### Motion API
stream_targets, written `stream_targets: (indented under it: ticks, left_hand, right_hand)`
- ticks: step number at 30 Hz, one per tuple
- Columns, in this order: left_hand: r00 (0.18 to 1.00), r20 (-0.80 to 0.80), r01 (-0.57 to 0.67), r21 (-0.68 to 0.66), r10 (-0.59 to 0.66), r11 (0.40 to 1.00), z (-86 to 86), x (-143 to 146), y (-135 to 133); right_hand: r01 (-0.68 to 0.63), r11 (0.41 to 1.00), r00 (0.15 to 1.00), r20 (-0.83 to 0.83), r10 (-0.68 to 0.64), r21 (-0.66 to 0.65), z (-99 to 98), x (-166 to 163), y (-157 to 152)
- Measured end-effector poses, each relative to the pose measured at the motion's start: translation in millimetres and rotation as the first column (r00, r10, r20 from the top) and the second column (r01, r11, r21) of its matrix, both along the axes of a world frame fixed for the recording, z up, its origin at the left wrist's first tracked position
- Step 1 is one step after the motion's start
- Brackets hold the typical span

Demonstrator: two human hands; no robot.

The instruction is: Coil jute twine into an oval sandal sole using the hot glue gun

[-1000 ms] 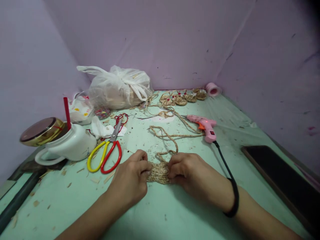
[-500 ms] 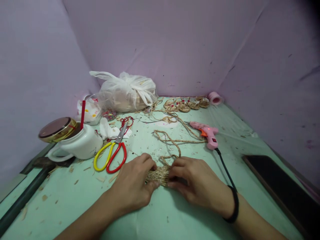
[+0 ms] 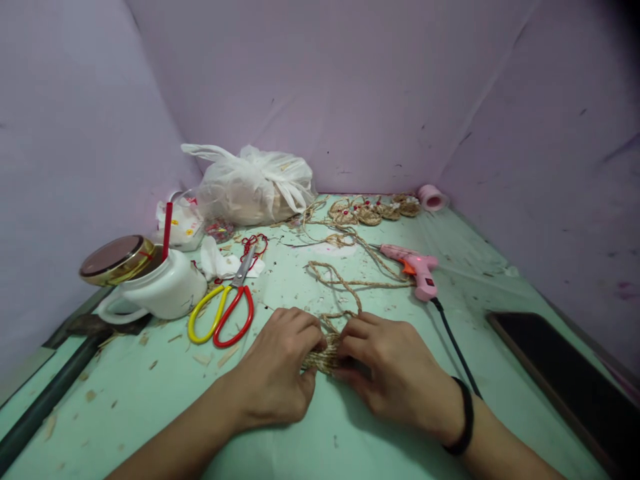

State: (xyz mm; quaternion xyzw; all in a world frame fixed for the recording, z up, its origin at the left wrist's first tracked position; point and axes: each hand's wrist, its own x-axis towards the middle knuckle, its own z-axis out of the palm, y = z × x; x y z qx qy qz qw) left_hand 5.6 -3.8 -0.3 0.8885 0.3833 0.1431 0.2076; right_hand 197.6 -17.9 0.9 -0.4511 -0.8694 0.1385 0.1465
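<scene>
A small piece of coiled straw rope (image 3: 323, 360) lies between my hands at the front of the green table. My left hand (image 3: 283, 367) is closed around its left side, fingers on top and thumb at the near edge. On the right side, my right hand (image 3: 383, 360) pinches the same piece; its fingertips are partly hidden. A loose length of the braided rope (image 3: 357, 285) leads from the piece up and back across the table. Beyond my right hand lies a pink glue gun (image 3: 415, 267). Scissors (image 3: 233, 303) with yellow and red handles rest beyond my left hand.
At left are a white mug (image 3: 163, 287) with a gold-rimmed lid and a hammer (image 3: 65, 380). A tied plastic bag (image 3: 260, 187), finished rope ornaments (image 3: 370, 210) and a pink roll (image 3: 433, 198) stand along the back. A dark phone (image 3: 555, 373) lies at right.
My left hand has shifted slightly right along the coiled piece, covering more of it, and its fingers have curled further over. My right hand stays nearly in place.
</scene>
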Motion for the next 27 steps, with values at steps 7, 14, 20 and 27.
stream_targets:
  ticks: [7, 14, 20, 27]
  left_hand:
    - [0.994, 0.102, 0.032, 0.010, -0.033, 0.999, -5.1, 1.4, 6.4]
    - [0.991, 0.135, 0.014, 0.077, -0.024, 0.997, -13.2, 7.2, 7.8]
    - [0.994, 0.105, 0.017, 0.109, -0.028, 0.994, -12.1, 5.0, 7.7]
    - [0.978, 0.204, 0.015, -0.264, 0.040, 0.964, 8.0, -18.9, 14.2]
  right_hand:
    - [0.001, 0.997, 0.997, -0.083, 0.005, 0.079, -12.0, -15.8, -7.0]
    - [0.133, 0.977, 0.975, -0.199, -0.099, 0.169, -23.5, -27.4, -11.2]
    - [0.142, 0.985, 0.964, -0.240, -0.115, 0.101, -20.6, -24.4, -7.7]
    - [0.186, 0.949, 0.800, -0.521, -0.297, -0.255, -0.2, 6.3, 6.9]
